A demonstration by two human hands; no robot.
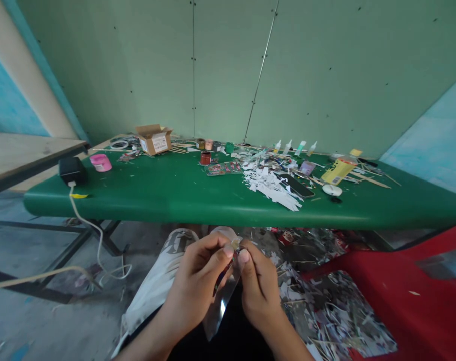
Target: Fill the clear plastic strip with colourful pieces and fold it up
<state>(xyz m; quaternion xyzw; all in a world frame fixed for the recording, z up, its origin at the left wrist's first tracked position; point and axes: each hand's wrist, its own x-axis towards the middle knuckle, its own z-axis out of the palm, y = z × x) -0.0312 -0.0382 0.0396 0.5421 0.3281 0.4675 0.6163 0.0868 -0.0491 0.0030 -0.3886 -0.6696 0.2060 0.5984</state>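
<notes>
Above my lap, my left hand (203,273) and my right hand (258,281) meet with their fingertips close together. Both pinch a shiny, see-through plastic strip (221,313), which hangs down between my palms and catches the light. At its upper end, a small pale, glossy piece (235,243) pokes out between the thumbs and fingers. A dark, slim object (221,281) shows under my left thumb; its kind is not clear. My fingers cover much of what they grip.
The green-covered table (156,195) ahead carries paper scraps (269,185), a phone (296,185), a cardboard box (155,141), a yellow-labelled bottle (338,169) and a pink container (100,163). A red chair (412,291) stands right, and a cable (100,240) hangs left.
</notes>
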